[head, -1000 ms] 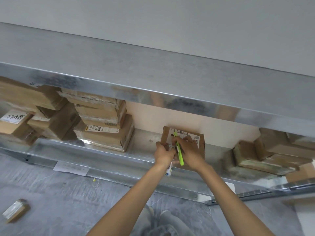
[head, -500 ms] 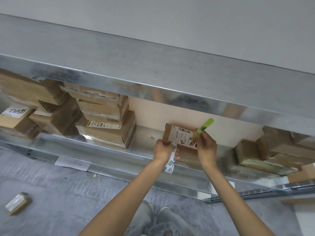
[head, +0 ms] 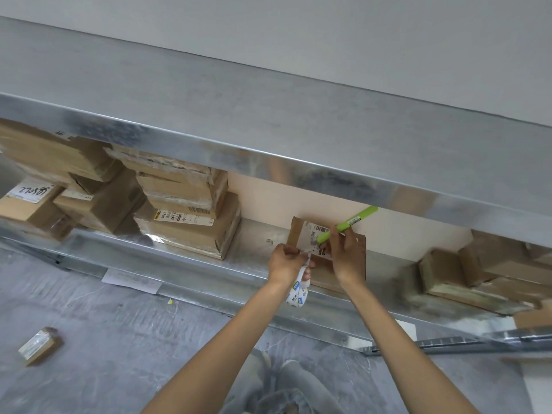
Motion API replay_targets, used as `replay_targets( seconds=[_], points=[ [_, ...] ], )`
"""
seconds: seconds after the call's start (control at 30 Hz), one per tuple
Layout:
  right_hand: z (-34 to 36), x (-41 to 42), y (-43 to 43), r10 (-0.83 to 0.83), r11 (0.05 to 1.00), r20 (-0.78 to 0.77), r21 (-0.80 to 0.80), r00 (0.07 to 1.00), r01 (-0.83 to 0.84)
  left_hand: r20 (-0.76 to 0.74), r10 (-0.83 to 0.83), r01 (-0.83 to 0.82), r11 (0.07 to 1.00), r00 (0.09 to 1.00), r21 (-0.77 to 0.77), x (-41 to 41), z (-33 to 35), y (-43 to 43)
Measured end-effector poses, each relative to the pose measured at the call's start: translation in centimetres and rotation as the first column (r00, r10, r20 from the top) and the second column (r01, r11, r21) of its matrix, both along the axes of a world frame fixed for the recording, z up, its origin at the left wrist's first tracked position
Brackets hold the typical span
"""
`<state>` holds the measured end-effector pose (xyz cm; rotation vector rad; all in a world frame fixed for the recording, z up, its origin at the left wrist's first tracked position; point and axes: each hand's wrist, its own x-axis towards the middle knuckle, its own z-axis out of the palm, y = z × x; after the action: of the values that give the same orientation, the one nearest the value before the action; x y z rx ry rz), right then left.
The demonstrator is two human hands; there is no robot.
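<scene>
Box (head: 324,277) sits on the low metal shelf (head: 209,265), w/ its white label (head: 310,234) facing up. I see the L hand (head: 286,261) pinching a white strip (head: 298,291) at the label's near edge. R hand (head: 348,258) has fingers curled round a green pen (head: 348,223), tip down on the label.

On shelf (head: 260,243): box (head: 325,277) mid, box stack (head: 191,210) to L, more boxes (head: 478,273) R.

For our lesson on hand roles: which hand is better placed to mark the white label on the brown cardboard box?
Probably right: the right hand grips the green marker pen over the white label, while the left hand pinches a white printed strip.
</scene>
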<state>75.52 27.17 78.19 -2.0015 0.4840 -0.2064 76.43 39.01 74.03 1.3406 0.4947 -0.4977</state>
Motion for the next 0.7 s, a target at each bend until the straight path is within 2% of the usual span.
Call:
replay_targets(
  seconds=[0.1, 0.2, 0.43, 0.7],
  points=[
    [-0.2, 0.6, 0.4, 0.065, 0.998, -0.008, -0.021, 0.998, -0.065, 0.02, -0.005, 0.004, 1.0, 1.0, 0.026, -0.1, 0.0, -0.1],
    [-1.3, 1.8, 0.8, 0.119, 0.992, 0.007, 0.043, 0.993, -0.12, 0.027, 0.009, -0.01, 0.999, 1.0, 0.032, -0.2, 0.1, -0.2],
    [-1.6, 3.1, 0.7, 0.365, 0.913, -0.141, -0.14, 0.92, -0.383, 0.018, 0.032, -0.033, 0.999, 0.999, 0.013, -0.3, 0.3, -0.3],
    [-1.1, 3.2, 0.4, 0.433, 0.866, -0.195, -0.183, 0.88, -0.466, 0.0, 0.063, -0.063, 0.998, 0.998, -0.008, -0.5, 0.9, -0.3]
  ],
)
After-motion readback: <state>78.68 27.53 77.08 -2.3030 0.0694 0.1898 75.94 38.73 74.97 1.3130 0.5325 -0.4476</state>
